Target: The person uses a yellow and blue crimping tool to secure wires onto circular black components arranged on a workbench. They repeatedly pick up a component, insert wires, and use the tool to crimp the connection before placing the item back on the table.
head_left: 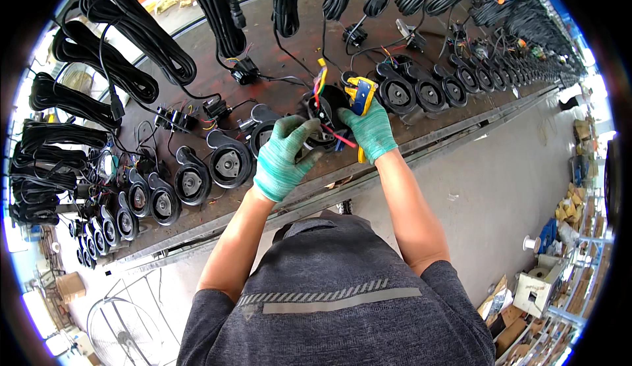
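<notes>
Both my hands wear green knit gloves and work over a black motor housing point(338, 104) at the near side of the dark bench. My left hand point(286, 156) is at its left, fingers bent and thumb spread apart, above a round black blower; I see nothing between the fingers. In my right hand point(370, 130) is a yellow-and-blue wire stripper point(361, 95), its head sticking up past the fingers and a yellow end showing below. The right fingertips also reach the housing's edge. Coloured wires point(320, 83) stand up from the housing, and a red strand point(341, 137) shows between my hands.
Black blowers line the bench point(260, 53) edge on the left point(189, 180) and right point(431, 93). Coiled black cables point(138, 27) lie along the far side, leads running to small motors point(245, 70). A fan point(125, 326) stands at lower left, a shelf rack point(582, 280) at lower right.
</notes>
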A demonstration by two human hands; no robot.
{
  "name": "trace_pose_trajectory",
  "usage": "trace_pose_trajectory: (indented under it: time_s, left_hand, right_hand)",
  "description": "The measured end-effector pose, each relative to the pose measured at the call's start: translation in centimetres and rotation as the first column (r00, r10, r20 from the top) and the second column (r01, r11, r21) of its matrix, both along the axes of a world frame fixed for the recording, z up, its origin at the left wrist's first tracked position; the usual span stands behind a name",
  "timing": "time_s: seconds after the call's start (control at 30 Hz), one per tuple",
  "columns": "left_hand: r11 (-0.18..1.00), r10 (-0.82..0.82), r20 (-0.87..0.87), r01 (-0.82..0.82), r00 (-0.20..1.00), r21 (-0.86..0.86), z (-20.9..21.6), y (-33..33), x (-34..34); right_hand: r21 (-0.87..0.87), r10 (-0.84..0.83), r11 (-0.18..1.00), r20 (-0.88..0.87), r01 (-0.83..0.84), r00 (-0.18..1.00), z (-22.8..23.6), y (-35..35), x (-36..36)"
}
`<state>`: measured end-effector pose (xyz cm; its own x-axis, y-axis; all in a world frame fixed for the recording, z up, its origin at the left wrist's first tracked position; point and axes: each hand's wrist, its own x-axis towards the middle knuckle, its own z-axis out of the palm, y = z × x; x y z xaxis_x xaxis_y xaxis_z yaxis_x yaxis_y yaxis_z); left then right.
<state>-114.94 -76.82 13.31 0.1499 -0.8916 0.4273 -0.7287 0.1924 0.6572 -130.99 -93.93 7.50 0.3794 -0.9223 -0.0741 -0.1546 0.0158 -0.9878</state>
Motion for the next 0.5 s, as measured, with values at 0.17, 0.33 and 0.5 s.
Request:
trace_pose_trajectory:
  time_s: [0.17, 0.33, 0.5]
  left_hand:
    - [0.999, 0.044, 0.018, -0.043, 0.999, -0.029, 0.6, -3.8, -4.3]
    - [0.999, 0.037, -0.117, -0.037, 0.992, -0.004, 0.2, -6.0, -7.2]
    - [0.987, 0.088, -0.279, -0.045, 0.956, 0.157, 1.2, -7.1, -8.5]
  right_hand:
    - [0.126, 0.054, 0.99, 0.117, -0.069, 0.992, -1.9, -2.5, -1.6]
    - [0.164, 0.142, 0.975, 0.059, -0.15, 0.988, -1.2, -3.0, -2.8]
    - [0.156, 0.184, 0.969, 0.051, -0.19, 0.982, -4.0, -4.7, -3.8]
